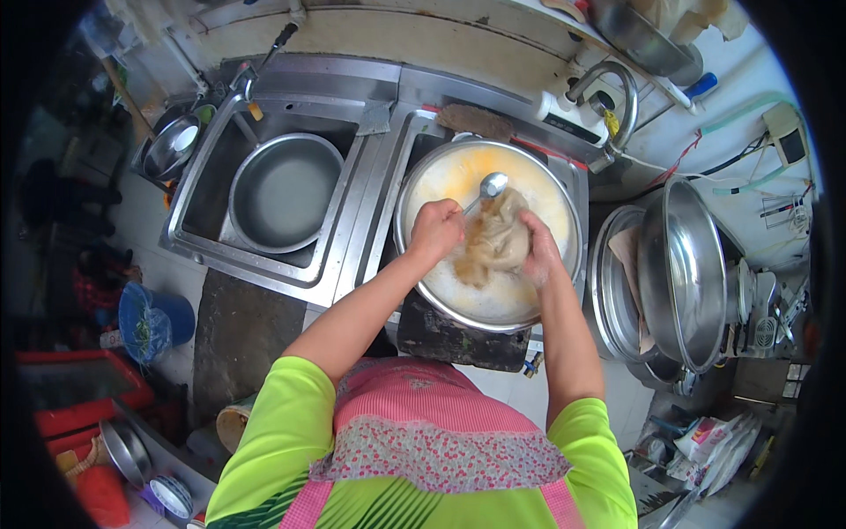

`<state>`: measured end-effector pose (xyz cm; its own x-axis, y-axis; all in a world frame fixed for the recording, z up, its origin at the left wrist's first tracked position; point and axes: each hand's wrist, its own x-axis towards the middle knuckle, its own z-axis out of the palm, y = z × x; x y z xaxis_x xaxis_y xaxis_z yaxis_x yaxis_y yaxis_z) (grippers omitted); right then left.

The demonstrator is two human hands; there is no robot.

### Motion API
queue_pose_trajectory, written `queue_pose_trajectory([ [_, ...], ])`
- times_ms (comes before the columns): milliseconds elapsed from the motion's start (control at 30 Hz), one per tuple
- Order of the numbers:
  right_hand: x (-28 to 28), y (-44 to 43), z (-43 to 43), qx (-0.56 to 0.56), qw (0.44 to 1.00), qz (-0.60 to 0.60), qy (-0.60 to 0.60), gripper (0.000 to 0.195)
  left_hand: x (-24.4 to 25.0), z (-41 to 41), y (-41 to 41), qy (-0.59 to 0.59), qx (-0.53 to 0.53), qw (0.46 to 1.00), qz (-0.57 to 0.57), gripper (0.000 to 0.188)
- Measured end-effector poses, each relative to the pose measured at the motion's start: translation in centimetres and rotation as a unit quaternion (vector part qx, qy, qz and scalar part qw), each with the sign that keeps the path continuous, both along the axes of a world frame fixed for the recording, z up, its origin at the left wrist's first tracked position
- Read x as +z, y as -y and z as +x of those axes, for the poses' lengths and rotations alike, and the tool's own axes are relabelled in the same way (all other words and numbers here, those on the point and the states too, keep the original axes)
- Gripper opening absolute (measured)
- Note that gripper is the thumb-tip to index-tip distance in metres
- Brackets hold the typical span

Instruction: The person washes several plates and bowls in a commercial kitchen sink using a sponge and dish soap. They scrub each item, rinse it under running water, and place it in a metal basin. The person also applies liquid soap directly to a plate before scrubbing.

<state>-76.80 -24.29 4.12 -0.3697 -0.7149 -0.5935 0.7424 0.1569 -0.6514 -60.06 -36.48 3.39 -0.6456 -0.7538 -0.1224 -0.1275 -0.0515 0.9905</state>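
A wide round metal basin (436,297) stands in the right-hand sink bay, filled with cloudy, frothy liquid that has yellow-orange streaks. Over its middle, my left hand (439,230) is closed on the handle of a metal spoon (493,185), whose bowl points up and to the right. My right hand (540,246) holds the right side of a wet, beige, folded mass (503,231), like tripe or another soft piece; which it is cannot be told. Brownish matter clings to its left side, close to the spoon. The mass's lower end lies at the liquid.
Left of the basin, a steel sink (205,198) holds a round metal bowl (284,192) of water. A curved faucet (631,99) rises at the back right. Large metal basins (687,271) lean at the right. A blue bucket (173,321) and a person (96,284) are at the left.
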Motion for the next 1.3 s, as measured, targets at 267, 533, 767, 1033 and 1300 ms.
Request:
queue_pose_trajectory([
  [267,-0.7,1.7,2.6,-0.046,0.982,-0.025,0.179,0.029,0.3,-1.8,-2.0,0.145,-0.048,0.954,-0.259,0.012],
  [533,-3.8,1.7,0.1,0.039,0.976,-0.135,0.169,0.025,-0.6,-0.5,-0.3,0.118,-0.088,0.970,-0.194,0.010],
  [767,-5.2,-0.3,-1.5,0.011,0.989,-0.033,0.142,0.033,5.0,0.6,-1.6,0.199,-0.190,0.887,-0.370,0.015],
  [1033,-3.7,-0.8,-2.5,0.108,0.911,0.110,-0.383,0.026,5.5,5.0,-0.6,0.217,-0.183,0.893,-0.349,0.017],
  [1300,-10.7,-3.1,-6.1,0.299,0.709,0.101,-0.631,0.046,3.9,3.1,-1.3,0.217,-0.204,0.847,-0.440,0.015],
])
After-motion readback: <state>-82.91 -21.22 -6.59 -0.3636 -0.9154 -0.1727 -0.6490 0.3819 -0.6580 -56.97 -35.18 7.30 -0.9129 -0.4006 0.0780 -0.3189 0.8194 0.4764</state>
